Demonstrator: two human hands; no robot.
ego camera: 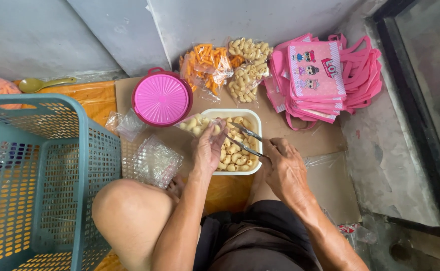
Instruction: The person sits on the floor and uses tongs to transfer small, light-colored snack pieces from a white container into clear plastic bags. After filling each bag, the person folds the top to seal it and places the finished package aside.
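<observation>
Your right hand (284, 168) is curled around the handle end of a pair of metal tongs (245, 140), thumb and fingers pressed onto the two arms. The tips of the tongs reach into the white rectangular tub (254, 120), which is full of pale, curved puffed snacks (235, 158). The tub sits on a sheet of brown cardboard (325, 175) spread on the floor, right in front of your knees.

Your left hand (207, 148) lies over the left rim of the tub, fingers bent and pinching the mouth of a small clear plastic bag (197, 124) that already holds a few of the same snacks. The bag lies tilted against the tub's upper left corner.

Just beyond the bag, touching the tub's far left side, stands a round pink lidded container (162, 98). Behind the tub, against the grey wall, lie sealed bags of orange stick snacks (205, 65) and, just beside them on the right, sealed bags of the pale curls (247, 68). To the right of those rests a stack of pink tote bags (325, 75) with cartoon figures printed on them.

On your left side, a heap of empty clear bags (154, 160) lies near your bare knee (129, 211), and a large teal plastic basket (44, 175) stands beside it. A green plastic spoon (41, 84) lies on the floor beyond the basket, well apart from your hands.
</observation>
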